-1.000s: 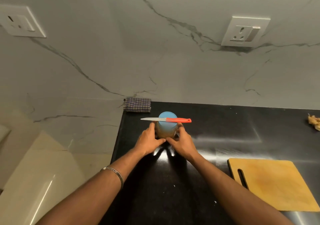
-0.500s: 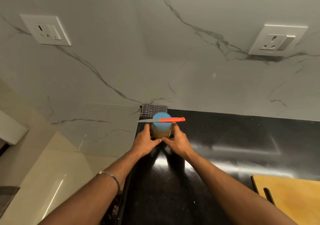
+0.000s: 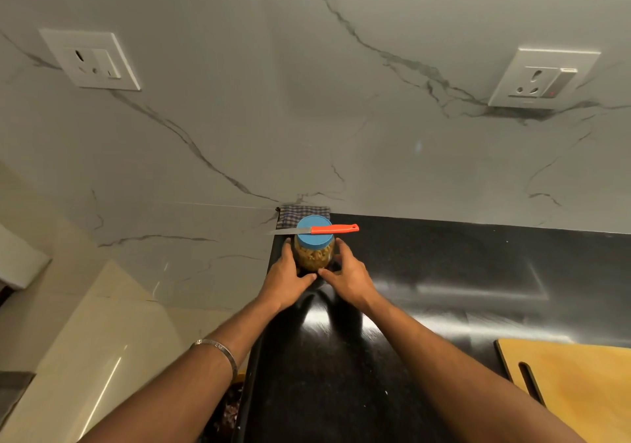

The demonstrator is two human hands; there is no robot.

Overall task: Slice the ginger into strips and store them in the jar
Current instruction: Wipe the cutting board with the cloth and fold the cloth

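A clear jar (image 3: 314,255) with a blue lid (image 3: 314,230) stands at the far left corner of the black counter (image 3: 426,271); yellowish strips show through its wall. A knife (image 3: 317,230) with an orange handle lies flat across the lid, blade pointing left. My left hand (image 3: 286,278) cups the jar's left side and my right hand (image 3: 348,277) cups its right side, fingers curled round the base. No whole ginger is in sight.
A wooden cutting board (image 3: 577,388) lies at the near right. A checked cloth (image 3: 302,213) sits behind the jar against the marble wall. Two wall sockets (image 3: 90,60) (image 3: 543,78) hang above. The counter's left edge drops off right beside the jar.
The jar with the knife on its lid has slid back and left toward the corner cloth between both hands. My view has swung left, so the board sits further right.
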